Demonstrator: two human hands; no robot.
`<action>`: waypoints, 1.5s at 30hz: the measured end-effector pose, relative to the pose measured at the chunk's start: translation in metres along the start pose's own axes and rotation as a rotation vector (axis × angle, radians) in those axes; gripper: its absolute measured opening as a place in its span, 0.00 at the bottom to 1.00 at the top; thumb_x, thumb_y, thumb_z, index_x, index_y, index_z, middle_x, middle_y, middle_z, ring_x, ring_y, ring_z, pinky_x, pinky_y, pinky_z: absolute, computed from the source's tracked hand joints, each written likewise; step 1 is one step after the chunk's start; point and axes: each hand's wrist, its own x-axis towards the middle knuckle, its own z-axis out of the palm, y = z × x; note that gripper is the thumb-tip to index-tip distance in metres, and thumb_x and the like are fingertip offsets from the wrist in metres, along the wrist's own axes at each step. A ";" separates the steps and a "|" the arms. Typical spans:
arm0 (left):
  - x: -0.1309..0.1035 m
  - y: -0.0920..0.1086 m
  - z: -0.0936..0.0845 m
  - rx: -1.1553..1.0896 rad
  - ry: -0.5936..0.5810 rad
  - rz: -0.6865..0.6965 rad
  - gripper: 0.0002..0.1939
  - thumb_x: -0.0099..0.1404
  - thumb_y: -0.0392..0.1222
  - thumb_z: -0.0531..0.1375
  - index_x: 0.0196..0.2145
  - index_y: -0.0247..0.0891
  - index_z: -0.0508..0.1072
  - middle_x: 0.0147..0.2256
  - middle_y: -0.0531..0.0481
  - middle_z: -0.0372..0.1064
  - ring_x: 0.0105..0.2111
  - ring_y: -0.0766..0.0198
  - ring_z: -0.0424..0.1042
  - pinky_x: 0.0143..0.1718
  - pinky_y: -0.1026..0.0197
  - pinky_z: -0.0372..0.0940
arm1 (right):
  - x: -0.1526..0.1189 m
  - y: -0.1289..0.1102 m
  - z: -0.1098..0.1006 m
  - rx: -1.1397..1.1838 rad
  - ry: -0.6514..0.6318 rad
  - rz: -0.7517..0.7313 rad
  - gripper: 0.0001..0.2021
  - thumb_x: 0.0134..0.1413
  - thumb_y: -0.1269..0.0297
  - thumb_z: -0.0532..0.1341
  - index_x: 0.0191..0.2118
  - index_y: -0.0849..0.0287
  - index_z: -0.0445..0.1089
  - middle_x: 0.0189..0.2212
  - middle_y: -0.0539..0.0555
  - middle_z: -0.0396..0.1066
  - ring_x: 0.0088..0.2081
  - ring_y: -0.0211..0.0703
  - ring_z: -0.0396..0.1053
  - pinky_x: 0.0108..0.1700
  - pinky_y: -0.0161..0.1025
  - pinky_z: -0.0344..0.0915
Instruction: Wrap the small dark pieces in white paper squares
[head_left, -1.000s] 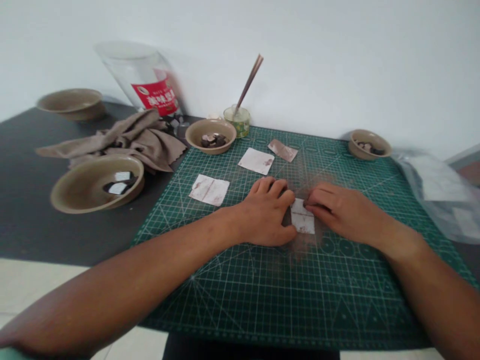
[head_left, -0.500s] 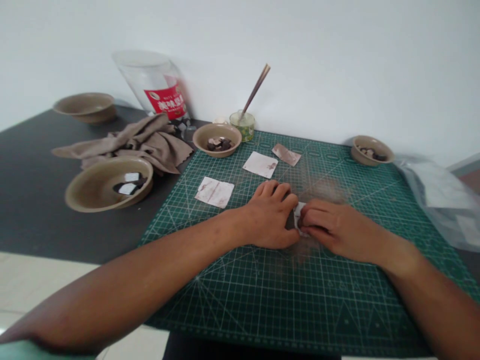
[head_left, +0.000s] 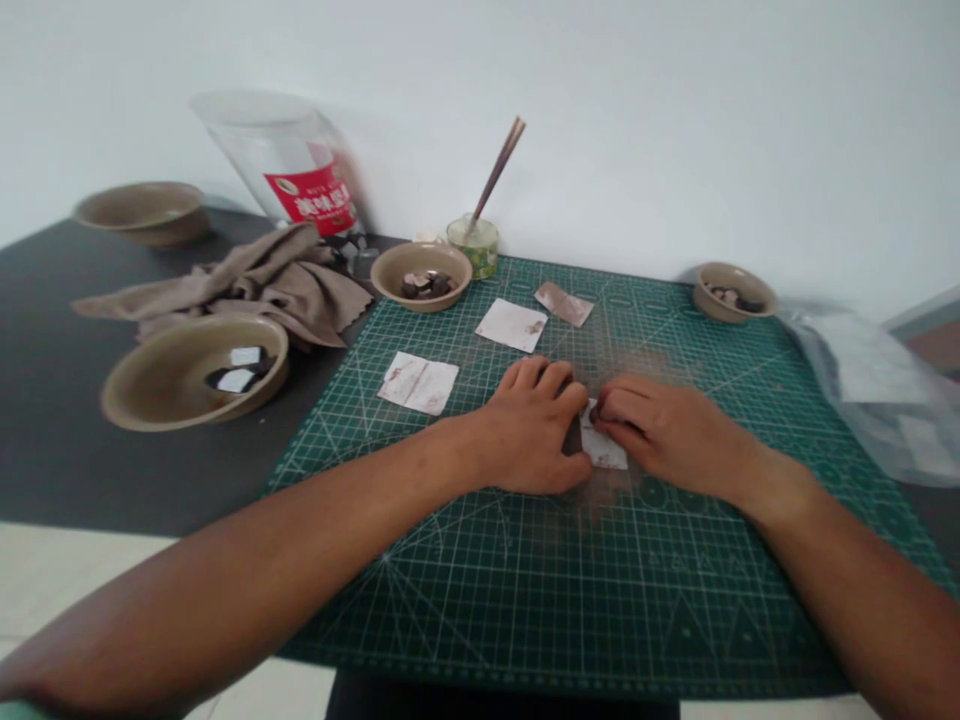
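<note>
My left hand (head_left: 532, 430) lies on the green cutting mat (head_left: 420, 620) with its fingers spread. Its fingertips and thumb rest along the left edge of a small white paper square (head_left: 604, 452) marked with brown smudges. Over the upper part of that square, my right hand (head_left: 667, 430) is closed in a pinch. A small dark brown piece (head_left: 595, 412) shows at its fingertips, mostly hidden by the fingers. Two smudged white squares, one with a crease (head_left: 418, 383) and another farther back (head_left: 512, 325), lie beyond my left hand. A browner piece of paper (head_left: 564, 303) lies beside them.
A bowl of dark pieces (head_left: 421, 262) and a green cup (head_left: 484, 250) holding sticks (head_left: 499, 170) stand behind. At left are a larger bowl (head_left: 150, 385), a brown cloth (head_left: 255, 285), a clear jar (head_left: 262, 150) and another bowl (head_left: 142, 215). Rightward sit a small bowl (head_left: 712, 300) and plastic bag (head_left: 862, 400).
My right hand has shifted up and slightly left over the paper square, so more of its lower part shows. My left hand keeps its place; the whole view has shifted slightly.
</note>
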 end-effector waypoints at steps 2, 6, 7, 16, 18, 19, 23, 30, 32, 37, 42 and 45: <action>0.000 0.000 0.000 -0.007 -0.008 -0.005 0.25 0.63 0.56 0.57 0.52 0.39 0.64 0.58 0.41 0.58 0.61 0.41 0.54 0.64 0.39 0.50 | -0.001 0.005 -0.003 -0.048 0.006 0.053 0.09 0.68 0.63 0.56 0.36 0.58 0.68 0.36 0.54 0.69 0.36 0.45 0.69 0.35 0.40 0.60; 0.000 0.001 -0.001 -0.012 -0.022 -0.001 0.25 0.63 0.56 0.57 0.52 0.39 0.64 0.57 0.41 0.59 0.61 0.42 0.54 0.64 0.39 0.50 | -0.008 0.002 -0.008 0.069 -0.103 -0.064 0.07 0.67 0.65 0.56 0.37 0.57 0.70 0.36 0.52 0.69 0.35 0.41 0.69 0.37 0.39 0.61; 0.000 0.001 -0.001 -0.010 -0.018 0.002 0.24 0.63 0.56 0.57 0.52 0.39 0.65 0.57 0.41 0.59 0.61 0.42 0.55 0.64 0.39 0.51 | -0.008 -0.001 -0.007 0.093 -0.112 -0.097 0.07 0.67 0.66 0.56 0.38 0.56 0.71 0.38 0.52 0.70 0.35 0.40 0.69 0.37 0.38 0.61; 0.000 0.000 0.000 -0.011 -0.011 -0.001 0.25 0.63 0.56 0.58 0.53 0.39 0.64 0.58 0.41 0.58 0.61 0.41 0.53 0.64 0.39 0.50 | -0.003 0.007 -0.006 0.017 -0.017 -0.020 0.08 0.67 0.65 0.57 0.36 0.57 0.70 0.35 0.54 0.70 0.34 0.43 0.68 0.35 0.40 0.62; -0.001 0.001 -0.001 -0.010 -0.007 0.003 0.26 0.63 0.56 0.57 0.53 0.39 0.64 0.58 0.41 0.58 0.61 0.42 0.54 0.64 0.39 0.50 | -0.006 0.005 -0.008 0.116 -0.093 -0.101 0.07 0.67 0.66 0.57 0.36 0.56 0.71 0.36 0.53 0.71 0.34 0.42 0.69 0.37 0.39 0.63; -0.001 0.001 -0.001 -0.009 -0.009 0.007 0.26 0.63 0.57 0.57 0.53 0.39 0.64 0.58 0.40 0.58 0.61 0.42 0.54 0.64 0.39 0.50 | -0.007 0.002 -0.008 0.154 -0.118 -0.133 0.07 0.67 0.65 0.57 0.37 0.56 0.71 0.36 0.53 0.71 0.35 0.41 0.69 0.38 0.39 0.64; 0.000 0.001 -0.003 -0.003 -0.030 0.002 0.24 0.63 0.57 0.57 0.50 0.38 0.65 0.58 0.40 0.58 0.61 0.41 0.54 0.64 0.39 0.51 | 0.000 -0.004 -0.001 0.127 -0.062 -0.126 0.08 0.68 0.66 0.56 0.39 0.58 0.73 0.39 0.55 0.71 0.39 0.44 0.70 0.41 0.40 0.64; 0.001 -0.001 -0.004 -0.021 -0.031 0.009 0.25 0.62 0.56 0.58 0.51 0.38 0.65 0.58 0.41 0.58 0.60 0.40 0.55 0.64 0.39 0.51 | 0.002 0.010 -0.006 0.115 -0.079 -0.100 0.09 0.68 0.66 0.55 0.39 0.58 0.73 0.38 0.54 0.70 0.38 0.43 0.70 0.41 0.41 0.64; 0.001 -0.001 -0.004 -0.020 -0.027 0.000 0.26 0.62 0.56 0.58 0.52 0.39 0.64 0.58 0.41 0.58 0.61 0.40 0.54 0.64 0.38 0.50 | -0.004 0.007 -0.010 0.110 -0.110 -0.099 0.08 0.67 0.67 0.56 0.38 0.57 0.72 0.37 0.54 0.70 0.36 0.42 0.69 0.39 0.40 0.63; 0.000 -0.001 -0.005 -0.022 -0.045 0.011 0.25 0.63 0.56 0.58 0.52 0.38 0.64 0.59 0.40 0.58 0.61 0.40 0.54 0.64 0.39 0.50 | -0.009 -0.007 -0.007 0.153 -0.150 -0.144 0.07 0.67 0.67 0.57 0.38 0.56 0.71 0.38 0.52 0.72 0.35 0.41 0.70 0.38 0.39 0.64; 0.002 0.000 -0.006 -0.015 -0.051 -0.006 0.23 0.62 0.54 0.59 0.49 0.38 0.64 0.59 0.40 0.57 0.61 0.41 0.54 0.64 0.40 0.51 | 0.006 -0.003 0.003 0.088 -0.021 -0.146 0.09 0.68 0.68 0.55 0.40 0.58 0.73 0.40 0.56 0.72 0.41 0.45 0.71 0.42 0.41 0.65; 0.002 0.000 -0.006 -0.023 -0.052 -0.015 0.24 0.62 0.55 0.59 0.50 0.38 0.64 0.59 0.41 0.58 0.61 0.41 0.54 0.64 0.40 0.50 | 0.005 0.008 -0.001 0.052 -0.016 -0.117 0.09 0.68 0.67 0.56 0.40 0.58 0.74 0.39 0.56 0.73 0.40 0.45 0.71 0.42 0.41 0.65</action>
